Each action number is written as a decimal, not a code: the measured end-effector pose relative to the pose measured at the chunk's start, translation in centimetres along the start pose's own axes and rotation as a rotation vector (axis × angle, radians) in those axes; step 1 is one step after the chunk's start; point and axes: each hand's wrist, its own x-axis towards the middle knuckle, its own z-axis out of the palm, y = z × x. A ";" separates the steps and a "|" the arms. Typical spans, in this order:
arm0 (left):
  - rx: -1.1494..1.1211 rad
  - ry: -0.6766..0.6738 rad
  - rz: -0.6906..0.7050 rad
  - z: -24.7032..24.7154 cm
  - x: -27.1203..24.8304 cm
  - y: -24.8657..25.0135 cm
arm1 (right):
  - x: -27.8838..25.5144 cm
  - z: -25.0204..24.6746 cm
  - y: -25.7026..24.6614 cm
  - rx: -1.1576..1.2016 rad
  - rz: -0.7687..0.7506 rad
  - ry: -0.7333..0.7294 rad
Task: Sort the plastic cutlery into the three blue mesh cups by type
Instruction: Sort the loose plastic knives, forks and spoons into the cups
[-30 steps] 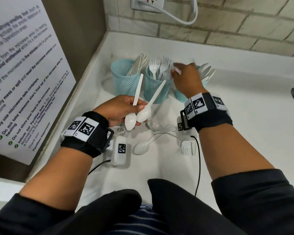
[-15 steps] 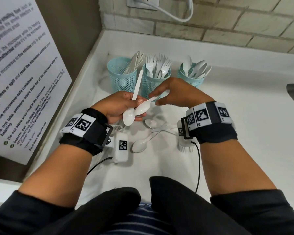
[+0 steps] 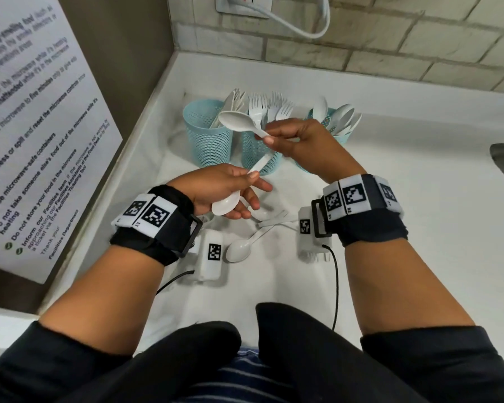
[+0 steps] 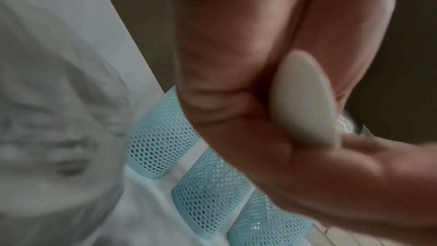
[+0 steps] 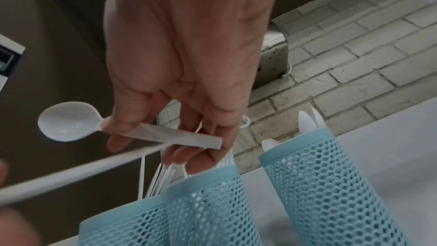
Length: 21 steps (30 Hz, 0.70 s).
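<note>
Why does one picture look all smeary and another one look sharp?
Left wrist view: the left hand and its spoon sit too close, so they blur, and the counter smears. Right wrist view: the right hand and its spoon look sharp. Head view: wide lens bends the wall's bricks.

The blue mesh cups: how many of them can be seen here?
3, standing in a row near the back wall: the left cup holds knives, the middle cup forks, the right cup spoons, partly hidden by the right hand.

The left hand (image 3: 224,190) is held low, palm up, fingers and thumb curled in a pinch. The right hand (image 3: 300,141) is raised beyond it, fingertips pinched together, both forearms reaching forward.
</note>
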 end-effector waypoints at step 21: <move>-0.301 0.520 0.290 -0.7 2.1 -0.2 | -2.0 0.1 2.5 0.183 0.395 -0.208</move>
